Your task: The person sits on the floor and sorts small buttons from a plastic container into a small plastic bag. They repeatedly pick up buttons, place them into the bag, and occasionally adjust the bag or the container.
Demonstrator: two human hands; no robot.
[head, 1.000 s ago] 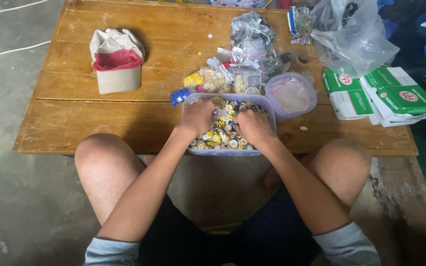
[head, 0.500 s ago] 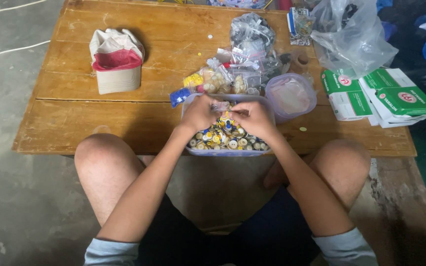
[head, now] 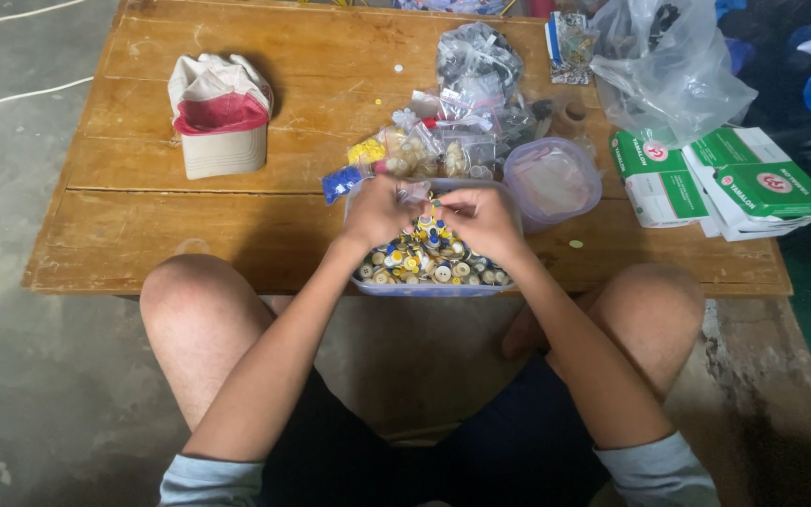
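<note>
A clear plastic tub (head: 434,289) full of small yellow, blue and white round pieces (head: 424,258) sits at the table's near edge, between my knees. Both my hands hover over its far half, fingertips meeting. My left hand (head: 375,212) and my right hand (head: 482,222) pinch what looks like a small clear bag (head: 415,192) between them. What is inside the bag is too small to make out.
The wooden table (head: 237,216) also holds a white and red cap (head: 218,113) at the left. Behind the tub is a heap of small filled bags (head: 462,113), and a round clear lid (head: 551,178) lies to the tub's right. Green and white boxes (head: 725,174) and a big clear bag (head: 668,66) are at the far right.
My hands have lifted out of the pieces in the tub and come together above its far edge, pinching the small bag.
</note>
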